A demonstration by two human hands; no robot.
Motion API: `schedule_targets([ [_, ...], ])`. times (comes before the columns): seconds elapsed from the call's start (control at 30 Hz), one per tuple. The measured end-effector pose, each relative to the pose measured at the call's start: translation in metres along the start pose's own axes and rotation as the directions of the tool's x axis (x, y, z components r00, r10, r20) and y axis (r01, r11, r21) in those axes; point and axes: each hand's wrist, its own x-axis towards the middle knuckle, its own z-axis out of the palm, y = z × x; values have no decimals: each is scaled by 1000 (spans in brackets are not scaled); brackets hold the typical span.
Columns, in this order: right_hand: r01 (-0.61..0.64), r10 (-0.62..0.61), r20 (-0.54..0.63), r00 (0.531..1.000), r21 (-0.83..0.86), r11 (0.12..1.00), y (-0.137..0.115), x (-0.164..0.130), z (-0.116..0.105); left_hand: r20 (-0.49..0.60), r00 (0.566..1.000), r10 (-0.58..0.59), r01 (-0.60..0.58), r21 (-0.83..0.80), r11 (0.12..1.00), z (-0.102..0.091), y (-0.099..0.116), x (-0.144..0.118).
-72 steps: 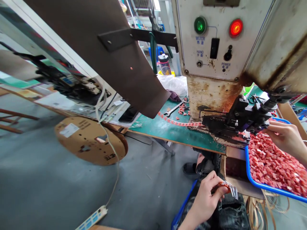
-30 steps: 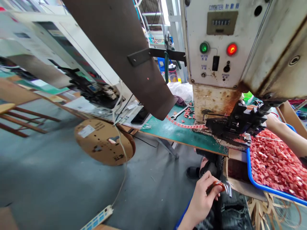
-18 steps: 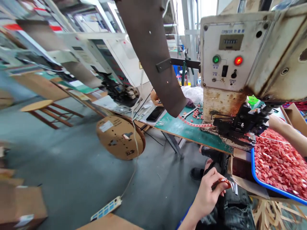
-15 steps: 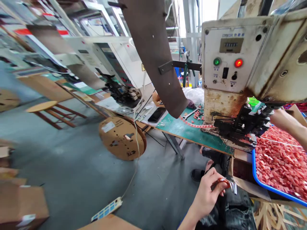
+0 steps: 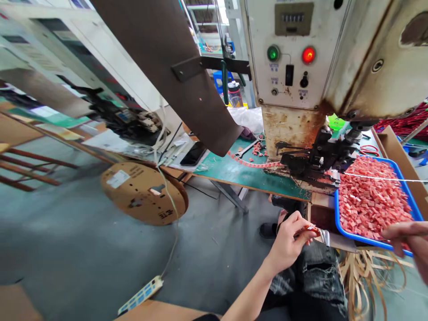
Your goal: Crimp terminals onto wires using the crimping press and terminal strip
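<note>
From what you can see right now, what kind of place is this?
Most likely a small factory workshop for wire terminals. A worn press machine with indicator lights stands on a green bench, a blue tray holds red parts, and a cardboard reel lies on the floor.

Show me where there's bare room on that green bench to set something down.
Bare green bench top lies between the phone and the red strip. Crowded: the blue tray brims with red pieces, and scraps and a wrench sit by the machine base.
</note>
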Motion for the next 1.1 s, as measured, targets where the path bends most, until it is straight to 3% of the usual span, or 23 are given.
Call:
schedule_targets([
  [0.13,-25,-17,218,976,189,982,-7,-1,49,16,999,43,-43,35,998,5,8,-6],
  [0.27,74,-112,300,947,135,988,-12,-2,78,-17,998,65,-63,89,994,1,15,-16],
  [0.47,198,-188,322,928,1,980,-7,-9,81,-30,997,71,-67,105,992,-4,16,-21],
  [0.57,210,-194,340,920,-9,978,-7,-9,78,-20,997,75,-72,94,993,-4,15,-21],
  [0.7,181,-182,279,943,32,983,-8,-9,73,-20,998,64,-63,56,996,-4,15,-24],
  [1.1,212,-175,491,853,-20,977,-9,-7,96,-76,996,54,-50,51,997,-4,13,-27],
])
